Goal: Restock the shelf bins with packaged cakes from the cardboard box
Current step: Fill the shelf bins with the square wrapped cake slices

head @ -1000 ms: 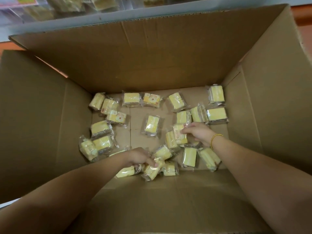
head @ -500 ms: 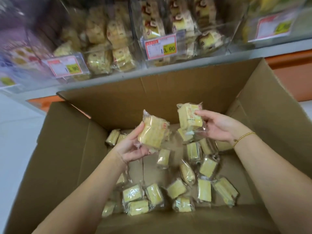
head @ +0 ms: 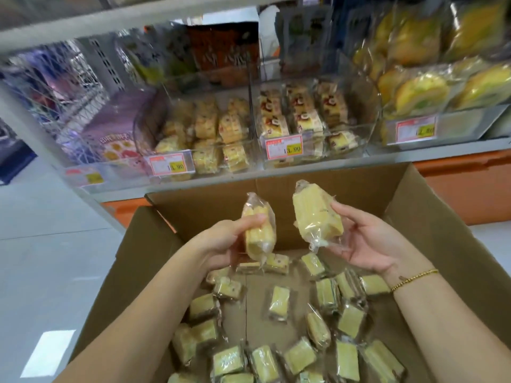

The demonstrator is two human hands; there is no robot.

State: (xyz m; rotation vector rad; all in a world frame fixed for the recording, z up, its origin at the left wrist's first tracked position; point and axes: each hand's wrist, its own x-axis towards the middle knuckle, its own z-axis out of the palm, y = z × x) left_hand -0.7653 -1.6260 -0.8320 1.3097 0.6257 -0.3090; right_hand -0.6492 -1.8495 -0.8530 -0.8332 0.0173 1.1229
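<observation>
Hands (head: 221,240) (head: 367,244) round blurred cakes (head: 260,236) (head: 315,219), perhaps several.

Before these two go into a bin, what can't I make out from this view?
Head view:
- Right price tag: motion blur, digits unreadable.
- Cardboard box: near end cut by the bottom edge, loose cakes uncountable.
- Left hand: fingers hidden behind its cake pack.
- Leftmost bin: blurred, contents unclear.
</observation>
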